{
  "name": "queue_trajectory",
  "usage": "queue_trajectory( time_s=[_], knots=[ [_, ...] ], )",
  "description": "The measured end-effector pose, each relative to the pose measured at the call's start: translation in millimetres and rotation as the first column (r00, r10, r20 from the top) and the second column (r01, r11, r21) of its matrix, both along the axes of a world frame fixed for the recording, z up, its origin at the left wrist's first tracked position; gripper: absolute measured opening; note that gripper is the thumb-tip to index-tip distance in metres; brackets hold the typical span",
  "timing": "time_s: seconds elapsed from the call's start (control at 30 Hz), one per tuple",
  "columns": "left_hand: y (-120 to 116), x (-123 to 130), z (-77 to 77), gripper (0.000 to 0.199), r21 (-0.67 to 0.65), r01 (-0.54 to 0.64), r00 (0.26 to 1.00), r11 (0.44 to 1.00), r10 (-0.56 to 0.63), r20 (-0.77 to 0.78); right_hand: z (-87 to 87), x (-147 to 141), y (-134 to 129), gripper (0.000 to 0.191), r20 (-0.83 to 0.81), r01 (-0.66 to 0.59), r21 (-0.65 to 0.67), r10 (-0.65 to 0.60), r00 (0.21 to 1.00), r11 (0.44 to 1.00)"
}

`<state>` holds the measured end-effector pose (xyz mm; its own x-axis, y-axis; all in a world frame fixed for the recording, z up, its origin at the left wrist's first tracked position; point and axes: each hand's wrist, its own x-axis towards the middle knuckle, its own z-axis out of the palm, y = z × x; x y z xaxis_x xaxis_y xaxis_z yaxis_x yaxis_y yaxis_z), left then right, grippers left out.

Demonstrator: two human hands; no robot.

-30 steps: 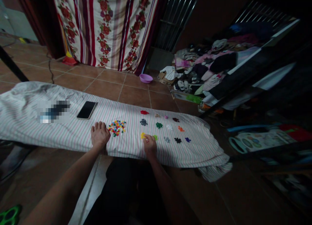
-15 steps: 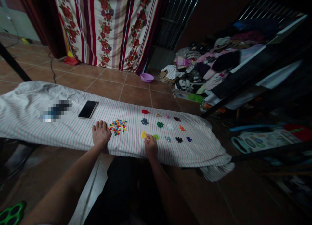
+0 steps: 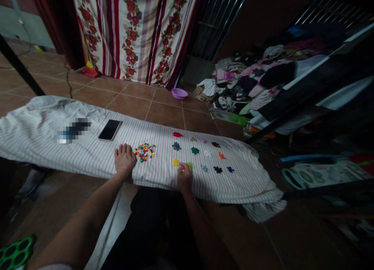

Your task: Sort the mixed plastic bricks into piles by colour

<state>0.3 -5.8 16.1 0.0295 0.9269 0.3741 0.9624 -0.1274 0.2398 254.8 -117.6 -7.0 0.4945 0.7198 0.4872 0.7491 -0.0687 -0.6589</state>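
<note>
My left hand (image 3: 125, 159) lies flat on the striped cloth (image 3: 157, 174), fingers forward, just left of a mixed pile of small coloured pieces (image 3: 145, 152). My right hand (image 3: 185, 175) is curled with its fingertips together, right beside a small yellow pile (image 3: 175, 162). Anything in that pinch is too small to make out. Partly hidden behind its fingers is a light green pile (image 3: 190, 164). Around it sit single-colour piles, among them red (image 3: 177, 134), dark grey (image 3: 176, 146), dark green (image 3: 195, 150), orange (image 3: 221, 156), black (image 3: 217, 170) and blue (image 3: 230, 169).
A phone (image 3: 110, 129) lies on the cloth beyond my left hand, with a blurred-out object (image 3: 73, 130) farther left. On the tiled floor behind are a purple basin (image 3: 179, 93) and a heap of clothes (image 3: 248, 77). A floral curtain (image 3: 140, 36) hangs at the back.
The view has shifted slightly, so everything appears a little farther right. My right hand's fingertips have drawn back a little from the yellow pile. My left hand stays in place.
</note>
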Motion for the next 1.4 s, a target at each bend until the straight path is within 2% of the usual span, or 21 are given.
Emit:
queue_trajectory(
  time_s=[0.13, 0.23, 0.37, 0.47, 0.53, 0.67, 0.8, 0.97, 1.2, 1.4],
  knots=[
    [1, 0, -0.8, 0.038, -0.003, -0.001, 1.000, 1.000, 0.001, 0.019, -0.2, -4, 1, 0.025, 0.036, -0.056, 0.021, 0.055, 0.998, 0.998],
    [2, -1, -3.1, 0.039, 0.004, 0.004, 1.000, 1.000, -0.004, 0.023, -1.7, -10, 2, 0.026, 0.061, -0.165, 0.012, 0.164, 0.985, 0.986],
    [3, -1, -6.7, 0.041, 0.018, 0.008, 1.000, 1.000, -0.008, 0.018, -4.1, -21, 2, 0.028, 0.117, -0.351, -0.058, 0.355, 0.927, 0.935],
    [3, -1, -8.3, 0.040, 0.032, 0.005, 1.000, 0.999, -0.005, 0.006, -3.1, -27, 4, 0.030, 0.182, -0.415, -0.078, 0.423, 0.888, 0.906],
    [4, -2, -8.8, 0.040, 0.035, 0.004, 1.000, 0.999, -0.004, 0.000, -0.4, -26, 5, 0.030, 0.223, -0.375, -0.066, 0.380, 0.898, 0.925],
    [4, -1, -8.9, 0.040, 0.032, 0.001, 1.000, 0.999, -0.001, 0.003, 4.3, -12, 8, 0.029, 0.257, -0.162, -0.046, 0.168, 0.951, 0.986],
    [3, -1, -8.3, 0.040, 0.034, 0.007, 1.000, 0.999, -0.007, 0.004, 0.1, 5, 13, 0.033, 0.237, -0.021, -0.111, 0.047, 0.970, 0.994],
    [3, -2, -7.4, 0.041, 0.032, 0.007, 1.000, 0.999, -0.007, -0.003, -8.1, 11, 23, 0.034, 0.161, -0.100, -0.196, 0.132, 0.978, 0.975],
    [3, -1, -7.3, 0.042, 0.015, 0.001, 1.000, 1.000, 0.000, -0.004, -7.0, 7, 28, 0.030, 0.106, -0.159, -0.145, 0.175, 0.979, 0.977],
    [3, -1, -8.4, 0.043, 0.003, -0.003, 1.000, 1.000, 0.003, 0.002, -6.5, 6, 31, 0.033, 0.137, -0.172, -0.167, 0.195, 0.971, 0.971]
  ],
)
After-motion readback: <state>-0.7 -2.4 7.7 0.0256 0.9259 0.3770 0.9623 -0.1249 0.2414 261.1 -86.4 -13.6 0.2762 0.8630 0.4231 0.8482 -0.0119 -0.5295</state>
